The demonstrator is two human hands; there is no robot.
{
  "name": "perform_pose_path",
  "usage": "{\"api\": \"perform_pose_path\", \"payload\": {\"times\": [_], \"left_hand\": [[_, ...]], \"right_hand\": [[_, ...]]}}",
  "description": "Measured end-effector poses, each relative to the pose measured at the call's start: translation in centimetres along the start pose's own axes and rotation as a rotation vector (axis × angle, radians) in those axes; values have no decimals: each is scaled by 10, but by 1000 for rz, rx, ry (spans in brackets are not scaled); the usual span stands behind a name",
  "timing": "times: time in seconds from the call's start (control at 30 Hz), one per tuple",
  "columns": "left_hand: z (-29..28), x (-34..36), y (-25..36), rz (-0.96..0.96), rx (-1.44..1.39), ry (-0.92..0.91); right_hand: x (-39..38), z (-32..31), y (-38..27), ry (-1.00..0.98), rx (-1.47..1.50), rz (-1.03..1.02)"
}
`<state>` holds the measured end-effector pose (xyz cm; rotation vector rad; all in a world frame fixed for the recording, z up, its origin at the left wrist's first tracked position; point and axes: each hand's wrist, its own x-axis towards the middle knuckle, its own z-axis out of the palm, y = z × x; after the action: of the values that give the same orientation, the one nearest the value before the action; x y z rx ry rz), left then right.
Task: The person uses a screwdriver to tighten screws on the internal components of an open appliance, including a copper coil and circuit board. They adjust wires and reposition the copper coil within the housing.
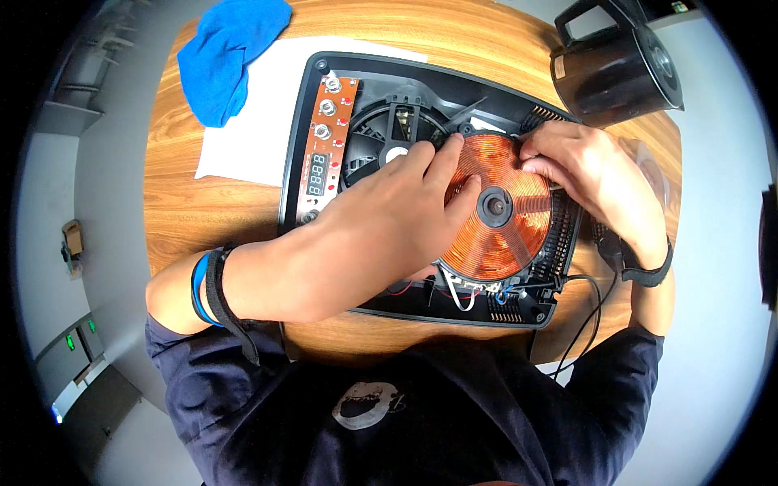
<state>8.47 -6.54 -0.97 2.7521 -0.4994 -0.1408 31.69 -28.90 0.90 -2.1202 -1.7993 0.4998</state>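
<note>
An induction cooker's black housing (438, 314) lies uncovered on the table. On its right half sits a round copper coil (506, 243) with a black centre hub. My left hand (389, 211) reaches across the housing, fingers bent over the coil's upper left edge, thumb on the windings. At the coil's upper right rim my right hand (579, 162) is closed, its fingertips pinched against the edge. A black fan (369, 134) shows partly behind my left hand. Left of it is an orange control board (312, 178) with a digit display and buttons. My left hand hides the housing's lower middle.
A blue cloth (231, 57) lies on white paper (259, 138) at the back left. At the far right is a dark kettle (620, 73). A black cable (596, 324) runs off the table near my right forearm. White and red wires (458, 296) show below the coil.
</note>
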Motion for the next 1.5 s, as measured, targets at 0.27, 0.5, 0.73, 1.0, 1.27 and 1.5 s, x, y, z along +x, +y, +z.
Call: {"api": "perform_pose_path", "payload": {"times": [0.27, 0.5, 0.73, 1.0, 1.27, 1.5], "left_hand": [[-4, -4, 8, 1, 118, 58], [-13, 3, -16, 14, -254, 177], [-10, 22, -8, 77, -414, 368], [-12, 20, 4, 134, -456, 324], [-36, 13, 8, 73, -326, 242], [-55, -4, -4, -8, -174, 225]], "right_hand": [[4, -10, 2, 45, -49, -49], [-8, -7, -19, 171, 33, -78], [-24, 8, -53, 309, 239, -107], [-30, 6, -58, 276, 218, -269], [-36, -5, -68, 315, -29, -165], [-109, -8, 17, 339, -229, 491]]}}
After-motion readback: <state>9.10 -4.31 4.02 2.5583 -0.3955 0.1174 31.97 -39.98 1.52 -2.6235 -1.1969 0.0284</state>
